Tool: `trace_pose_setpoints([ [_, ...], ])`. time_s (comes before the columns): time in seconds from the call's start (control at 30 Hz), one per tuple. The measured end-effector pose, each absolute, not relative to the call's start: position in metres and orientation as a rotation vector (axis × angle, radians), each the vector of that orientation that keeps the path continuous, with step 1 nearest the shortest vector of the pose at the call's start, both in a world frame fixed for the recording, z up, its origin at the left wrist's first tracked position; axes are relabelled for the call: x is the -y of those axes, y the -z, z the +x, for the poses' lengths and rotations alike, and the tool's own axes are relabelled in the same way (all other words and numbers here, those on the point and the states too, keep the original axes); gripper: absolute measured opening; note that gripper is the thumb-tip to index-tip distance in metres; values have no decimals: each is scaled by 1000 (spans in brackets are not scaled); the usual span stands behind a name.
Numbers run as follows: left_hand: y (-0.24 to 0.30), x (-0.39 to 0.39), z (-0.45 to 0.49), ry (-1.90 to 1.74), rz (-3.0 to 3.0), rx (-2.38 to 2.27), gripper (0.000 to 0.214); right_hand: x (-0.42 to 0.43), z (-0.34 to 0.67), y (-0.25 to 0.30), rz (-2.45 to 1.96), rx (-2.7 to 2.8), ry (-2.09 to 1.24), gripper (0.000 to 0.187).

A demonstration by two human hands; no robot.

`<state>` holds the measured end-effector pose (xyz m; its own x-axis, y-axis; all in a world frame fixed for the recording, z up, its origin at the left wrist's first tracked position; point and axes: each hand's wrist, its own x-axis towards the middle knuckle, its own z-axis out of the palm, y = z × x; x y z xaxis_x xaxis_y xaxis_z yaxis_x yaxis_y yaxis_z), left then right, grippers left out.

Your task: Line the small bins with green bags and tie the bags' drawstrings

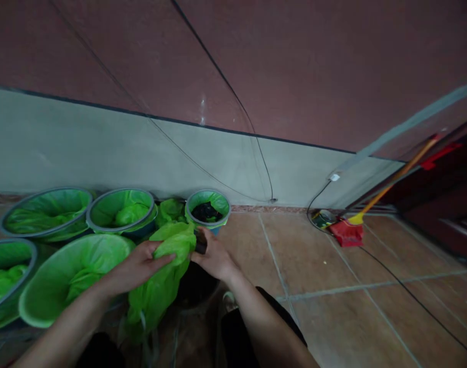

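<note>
A crumpled bright green garbage bag hangs in front of me. My left hand is closed on its upper part, with thumb and fingers pinching the thin plastic. My right hand is curled round the dark rim of a black bin, right beside the bag's top edge. Most of that bin lies in shadow, and the hands and bag partly cover it. Just left of my left hand stands a wide bin lined with a green bag.
More green-lined bins with grey rims stand along the wall at left. A small bin holds something black. To the right are a red dustpan, a broom, a can and a black cable across the tiles.
</note>
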<state>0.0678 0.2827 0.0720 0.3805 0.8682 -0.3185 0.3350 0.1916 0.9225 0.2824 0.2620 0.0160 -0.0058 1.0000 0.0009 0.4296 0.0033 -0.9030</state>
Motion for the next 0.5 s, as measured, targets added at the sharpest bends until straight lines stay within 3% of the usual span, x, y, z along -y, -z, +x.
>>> trace_pose_setpoints([
  [0.17,-62,-287,59,-466,1520,-1181,35,-263,273,-21,-1867,1623,-795,41],
  [0.33,-65,-303,19,-486,1997,-1852,46,-258,310,-36,-2182,1361,-329,39],
  [0.5,-68,-311,-17,-574,1929,-2259,58,-246,350,-41,-2204,1180,-69,38],
])
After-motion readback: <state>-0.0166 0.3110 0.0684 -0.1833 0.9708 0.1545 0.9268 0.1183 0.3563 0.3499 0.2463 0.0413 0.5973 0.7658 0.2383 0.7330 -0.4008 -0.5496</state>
